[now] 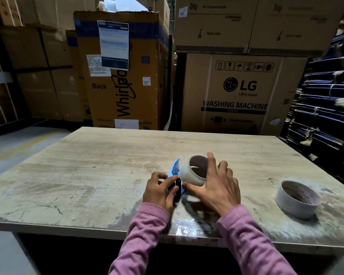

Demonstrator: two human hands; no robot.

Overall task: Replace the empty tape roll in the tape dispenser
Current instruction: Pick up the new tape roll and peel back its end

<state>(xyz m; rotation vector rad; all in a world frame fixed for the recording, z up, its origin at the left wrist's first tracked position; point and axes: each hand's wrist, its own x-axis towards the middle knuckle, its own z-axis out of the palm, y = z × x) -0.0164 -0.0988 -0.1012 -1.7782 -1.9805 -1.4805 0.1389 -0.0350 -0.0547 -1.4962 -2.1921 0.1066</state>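
The tape dispenser (176,175), blue with a black roller, sits on the bench (87,165) near its near edge, a little right of centre. A full tape roll (193,171) stands tilted against the dispenser's right side, its open core facing up and toward the viewer. The left hand (160,190) grips the dispenser body, fingers curled round the black part. The right hand (216,187) grasps the tape roll, thumb low at the roll's near left, fingers spread over its far right rim.

To the right, well apart from the hands, 1 cardboard core (297,199) with almost no tape on it lies flat near the bench's right edge. A scrap of clear film (184,228) clings to the near edge between the 2 pink sleeves (145,231).

The left half and far stretch of the bench lie bare, worn wood. Beyond the far edge stand a Whirlpool carton (123,76) and an LG washing machine carton (236,94), with dark bundled stacks (326,96) crowding the right side.
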